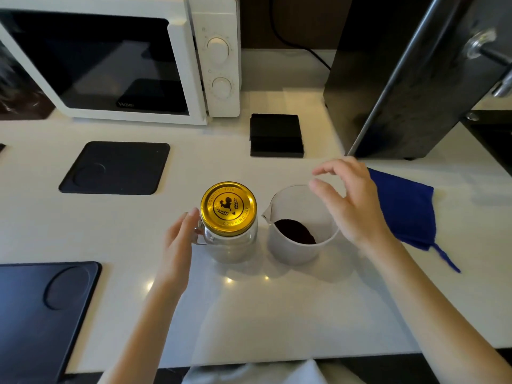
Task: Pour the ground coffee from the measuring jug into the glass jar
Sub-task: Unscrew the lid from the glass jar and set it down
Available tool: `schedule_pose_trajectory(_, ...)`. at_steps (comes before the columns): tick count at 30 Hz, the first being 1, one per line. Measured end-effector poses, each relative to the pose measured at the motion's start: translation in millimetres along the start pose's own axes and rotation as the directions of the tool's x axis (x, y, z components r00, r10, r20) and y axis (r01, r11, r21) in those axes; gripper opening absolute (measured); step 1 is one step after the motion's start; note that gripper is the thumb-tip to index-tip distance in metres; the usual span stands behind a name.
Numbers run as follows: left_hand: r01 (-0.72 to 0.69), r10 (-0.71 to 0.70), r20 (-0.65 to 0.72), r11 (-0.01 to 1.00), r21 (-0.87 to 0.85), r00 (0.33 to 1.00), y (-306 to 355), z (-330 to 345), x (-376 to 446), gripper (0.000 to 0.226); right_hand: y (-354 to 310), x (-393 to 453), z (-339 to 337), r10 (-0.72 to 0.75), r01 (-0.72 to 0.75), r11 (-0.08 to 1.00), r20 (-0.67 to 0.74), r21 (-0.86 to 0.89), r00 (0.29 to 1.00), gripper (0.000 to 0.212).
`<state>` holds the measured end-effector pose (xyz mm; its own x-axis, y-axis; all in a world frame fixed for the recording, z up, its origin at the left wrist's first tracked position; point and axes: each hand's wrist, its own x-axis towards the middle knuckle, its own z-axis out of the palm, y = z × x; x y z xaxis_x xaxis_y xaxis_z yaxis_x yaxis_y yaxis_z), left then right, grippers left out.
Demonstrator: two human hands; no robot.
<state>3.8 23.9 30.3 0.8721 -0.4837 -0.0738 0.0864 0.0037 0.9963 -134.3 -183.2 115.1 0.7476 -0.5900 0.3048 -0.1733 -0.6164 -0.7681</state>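
A glass jar (234, 245) with a handle stands upright at the middle of the white counter, closed by a gold lid (228, 207). Just to its right stands a translucent measuring jug (297, 245), spout toward the jar, with dark ground coffee (295, 231) at its bottom. My left hand (178, 236) is at the jar's left side, fingers apart, fingertips at the handle; it holds nothing. My right hand (350, 200) hovers over the jug's right rim with fingers spread and curled, empty.
A white microwave (124, 56) stands at the back left, a black appliance (401, 79) at the back right. Black mats lie at the left (115, 167) and near left (41, 309), and a black square block (275, 135) behind. A blue cloth (404, 209) lies right of the jug.
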Motion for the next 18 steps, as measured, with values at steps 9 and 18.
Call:
schedule_pose_trajectory(9, -0.161, 0.154, 0.05, 0.897, 0.412, 0.987, -22.6, -14.1, -21.5, 0.033, -56.5, 26.3, 44.4, -0.366, 0.595, 0.763, 0.59, -0.252, 0.72, 0.076)
schedule_pose_trajectory(18, -0.094, 0.123, 0.009, 0.713, 0.695, 0.992, -14.2, -3.9, -24.0, 0.043, -65.1, 37.3, 53.3, -0.432, 0.683, 0.704, 0.645, -0.196, 0.63, 0.068)
